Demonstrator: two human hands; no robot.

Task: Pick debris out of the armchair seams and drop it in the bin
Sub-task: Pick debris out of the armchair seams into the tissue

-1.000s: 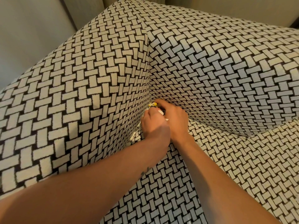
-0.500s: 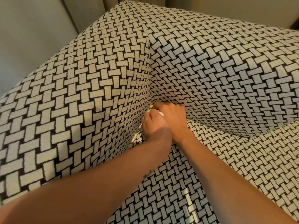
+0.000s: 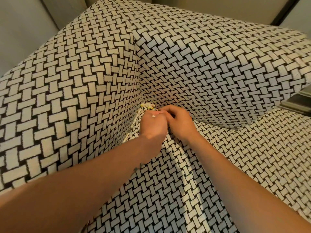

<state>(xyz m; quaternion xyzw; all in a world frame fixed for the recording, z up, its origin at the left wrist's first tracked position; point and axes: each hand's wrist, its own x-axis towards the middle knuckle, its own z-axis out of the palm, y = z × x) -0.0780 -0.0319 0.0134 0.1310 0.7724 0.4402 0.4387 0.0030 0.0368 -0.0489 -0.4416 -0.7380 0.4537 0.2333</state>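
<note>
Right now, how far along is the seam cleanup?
Done: nothing shown; no bin in view. In hand: the left hand and right hand curl at a white-yellow debris clump in the corner seam of the black-white woven armchair. Left: lifting it out, binning it.

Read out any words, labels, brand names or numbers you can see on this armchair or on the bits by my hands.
No readable text anywhere.
Armchair: only a black and cream woven pattern, no label or tag in view.
Debris by the left hand: yellow and white scraps, too small to show print.
Dark mark on the left forearm: too small to read.
</note>
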